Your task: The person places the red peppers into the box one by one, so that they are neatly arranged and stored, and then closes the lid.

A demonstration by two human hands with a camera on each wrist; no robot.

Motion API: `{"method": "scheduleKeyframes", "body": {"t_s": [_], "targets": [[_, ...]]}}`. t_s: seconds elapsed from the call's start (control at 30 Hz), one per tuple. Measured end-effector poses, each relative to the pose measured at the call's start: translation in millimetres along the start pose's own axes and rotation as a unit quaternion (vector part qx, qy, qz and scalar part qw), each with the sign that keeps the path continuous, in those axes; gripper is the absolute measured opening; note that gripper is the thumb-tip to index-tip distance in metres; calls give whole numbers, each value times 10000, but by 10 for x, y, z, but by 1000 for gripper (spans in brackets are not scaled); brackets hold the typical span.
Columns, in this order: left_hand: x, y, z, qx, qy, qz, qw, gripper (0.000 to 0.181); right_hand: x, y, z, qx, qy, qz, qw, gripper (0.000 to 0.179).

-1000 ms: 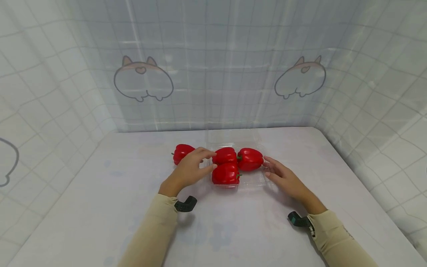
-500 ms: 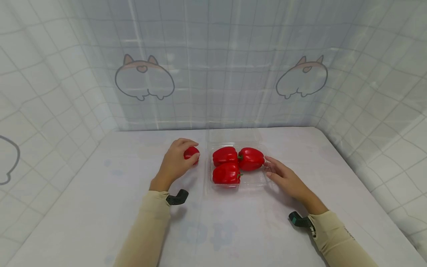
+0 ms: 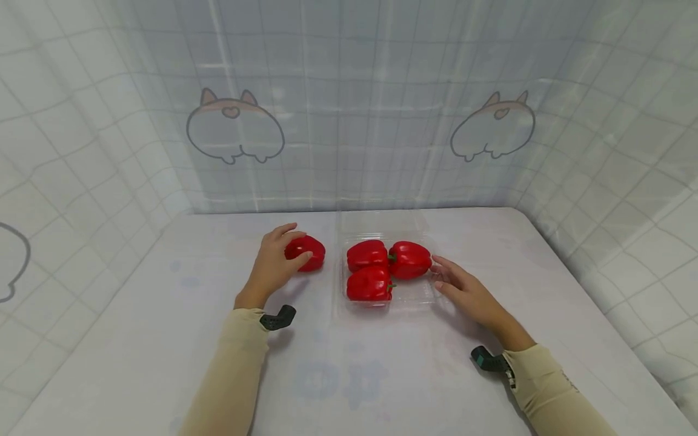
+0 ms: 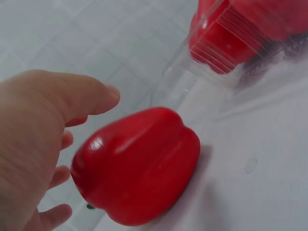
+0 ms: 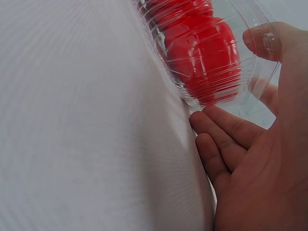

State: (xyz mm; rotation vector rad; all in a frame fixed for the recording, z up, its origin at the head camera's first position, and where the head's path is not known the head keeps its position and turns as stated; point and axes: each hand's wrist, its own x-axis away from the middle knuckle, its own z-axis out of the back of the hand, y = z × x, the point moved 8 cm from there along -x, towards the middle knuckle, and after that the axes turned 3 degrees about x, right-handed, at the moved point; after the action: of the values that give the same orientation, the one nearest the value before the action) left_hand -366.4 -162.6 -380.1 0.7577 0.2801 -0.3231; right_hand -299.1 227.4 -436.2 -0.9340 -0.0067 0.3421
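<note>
A loose red bell pepper (image 3: 314, 249) lies on the table left of a clear plastic clamshell box (image 3: 412, 294). My left hand (image 3: 271, 259) is at its left side, thumb and fingers spread; the left wrist view shows a gap between the thumb (image 4: 96, 96) and the pepper (image 4: 139, 168). Three more red bell peppers (image 3: 369, 283) lie in the box, two on its left and one at back right. At the box's right wall rests my right hand (image 3: 468, 297), its fingers extended. In the right wrist view, its thumb (image 5: 262, 42) overlaps the clear rim and its fingertips (image 5: 198, 118) meet the lower edge.
The box's lid (image 3: 384, 220) lies folded back behind it. A white tabletop (image 3: 349, 375) spreads all round, with a grid-patterned curtain (image 3: 365, 121) at the back and sides. Each wrist carries a dark camera mount (image 3: 279, 318).
My left hand has moved left from the box to the loose pepper, first across its top, then to its left side. The loose pepper now sits slightly further right. My right hand has stayed put.
</note>
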Motion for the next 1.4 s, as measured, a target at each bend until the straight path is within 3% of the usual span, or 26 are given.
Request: {"method": "scheduleKeyframes", "body": {"t_s": [0.43, 0.67, 0.9, 1.4], "targets": [[-15, -210, -141, 311, -469, 580, 9967, 77, -17, -34, 1, -83, -33, 73, 9999, 61], [-1, -240, -157, 439, -507, 529, 9963, 75, -20, -37, -11, -161, -49, 93, 9998, 62], [13, -276, -172, 556, -571, 669, 9946, 77, -22, -29, -11, -208, -29, 46, 9998, 62], [15, -314, -219, 479, -615, 698, 9945, 73, 12, -43, -5, -125, 7, -1, 9999, 63]]}}
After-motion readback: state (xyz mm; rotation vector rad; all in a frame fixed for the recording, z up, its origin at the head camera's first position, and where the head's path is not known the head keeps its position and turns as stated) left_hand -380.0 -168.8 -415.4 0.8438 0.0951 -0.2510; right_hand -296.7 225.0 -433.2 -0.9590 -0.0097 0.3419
